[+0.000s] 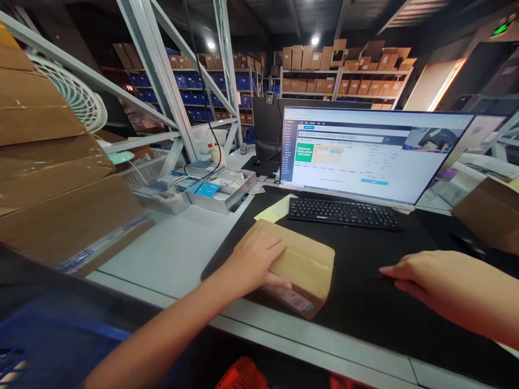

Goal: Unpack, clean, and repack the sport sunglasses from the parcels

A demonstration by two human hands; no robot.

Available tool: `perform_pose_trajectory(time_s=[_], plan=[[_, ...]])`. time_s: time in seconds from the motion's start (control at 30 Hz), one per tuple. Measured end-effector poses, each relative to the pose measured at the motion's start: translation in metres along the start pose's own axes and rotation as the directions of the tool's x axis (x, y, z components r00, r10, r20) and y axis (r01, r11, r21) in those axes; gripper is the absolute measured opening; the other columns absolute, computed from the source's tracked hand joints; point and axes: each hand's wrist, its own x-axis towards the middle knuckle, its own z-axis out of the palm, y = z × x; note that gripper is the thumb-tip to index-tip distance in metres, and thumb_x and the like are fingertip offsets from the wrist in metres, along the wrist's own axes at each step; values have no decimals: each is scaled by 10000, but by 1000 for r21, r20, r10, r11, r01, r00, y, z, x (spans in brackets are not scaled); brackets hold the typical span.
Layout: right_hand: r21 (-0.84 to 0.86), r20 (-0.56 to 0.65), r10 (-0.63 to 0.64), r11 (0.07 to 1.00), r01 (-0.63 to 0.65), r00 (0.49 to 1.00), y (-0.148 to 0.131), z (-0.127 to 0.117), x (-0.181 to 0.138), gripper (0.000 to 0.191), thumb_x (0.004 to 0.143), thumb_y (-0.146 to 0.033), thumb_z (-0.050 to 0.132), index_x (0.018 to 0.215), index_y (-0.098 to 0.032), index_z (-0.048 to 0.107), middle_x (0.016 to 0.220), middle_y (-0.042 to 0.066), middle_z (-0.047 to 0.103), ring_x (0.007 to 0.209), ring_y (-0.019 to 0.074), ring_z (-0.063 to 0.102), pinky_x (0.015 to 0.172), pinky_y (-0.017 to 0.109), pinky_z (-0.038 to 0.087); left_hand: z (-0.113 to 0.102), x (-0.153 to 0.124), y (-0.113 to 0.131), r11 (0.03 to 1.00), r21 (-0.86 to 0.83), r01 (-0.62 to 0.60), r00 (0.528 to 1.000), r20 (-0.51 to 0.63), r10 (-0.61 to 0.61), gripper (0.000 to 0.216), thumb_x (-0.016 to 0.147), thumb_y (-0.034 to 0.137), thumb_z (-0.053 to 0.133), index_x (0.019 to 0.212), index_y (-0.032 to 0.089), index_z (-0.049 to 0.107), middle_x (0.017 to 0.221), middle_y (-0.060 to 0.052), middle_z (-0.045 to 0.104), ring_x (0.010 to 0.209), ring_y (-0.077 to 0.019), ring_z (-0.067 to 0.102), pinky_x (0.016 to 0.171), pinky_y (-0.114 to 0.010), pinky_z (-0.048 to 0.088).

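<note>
"How is that cardboard box looking to handle?"
"It's seeming stiff, probably light, slippery along its tape. It's lying near the front edge of the black mat; the left hand is clasping its left end, thumb bracing the near edge, a sensible hold."
"And the right hand?"
"Pointing leftward, index finger extending, thumb beneath, gripping nothing visible."

Left hand on a cardboard box, right hand over the black mat, keyboard and monitor beyond.
</note>
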Motion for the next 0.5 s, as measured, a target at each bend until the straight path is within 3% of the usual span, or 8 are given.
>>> perform_pose_trajectory(time_s=[0.1, 0.17, 0.23, 0.3, 0.43, 0.5], plan=[[228, 80, 201, 950, -215, 976, -8, 16, 25, 409, 874, -436, 599, 1236, -266, 685, 1037, 67, 759, 841, 271, 710, 721, 395, 553, 4, -1, -3, 994, 72, -77, 997, -11, 78, 754, 702, 752, 672, 1081, 101, 674, 1040, -178, 710, 957, -339, 678, 843, -474, 562], [536, 147, 277, 785, -312, 950, -24, 31, 52, 628, 836, -494, 644, 1388, -217, 535, 1067, 79, 707, 811, 223, 661, 721, 360, 551, 5, -2, -3, 991, 104, -86, 995, -32, 89, 764, 728, 758, 638, 1101, 92, 665, 1046, -185, 711, 948, -335, 683, 826, -468, 574], [733, 242, 268, 579, -357, 932, -42, 47, 77, 757, 757, -474, 725, 1410, -192, 466, 1103, 75, 650, 801, 188, 606, 722, 333, 532, 5, -3, -3, 988, 136, -80, 995, -53, 88, 773, 735, 759, 636, 1119, 88, 657, 1075, -198, 707, 957, -340, 685, 818, -467, 583], [818, 321, 211, 429, -383, 923, -56, 64, 94, 856, 658, -403, 806, 1404, -186, 448, 1118, 65, 605, 822, 180, 572, 740, 332, 515, 5, -4, -2, 982, 163, -92, 992, -70, 104, 809, 709, 782, 641, 1127, 90, 653, 1096, -209, 704, 965, -348, 686, 817, -468, 589], [900, 423, 67, 80, -428, 903, -70, 86, 99, 803, 615, -315, 837, 1331, -193, 495, 1077, 35, 563, 976, 204, 577, 897, 361, 493, 7, -6, -3, 969, 203, -142, 982, -93, 163, 836, 714, 796, 606, 1149, 82, 644, 1098, -213, 712, 991, -349, 688, 863, -464, 585], [915, 402, 63, -12, -402, 913, -72, 91, 93, 802, 632, -294, 831, 1346, -208, 477, 1074, 24, 545, 1011, 203, 566, 933, 367, 484, 8, -6, -4, 961, 226, -160, 978, -97, 185, 817, 755, 776, 578, 1157, 68, 639, 1093, -217, 714, 1000, -347, 689, 876, -460, 583]])
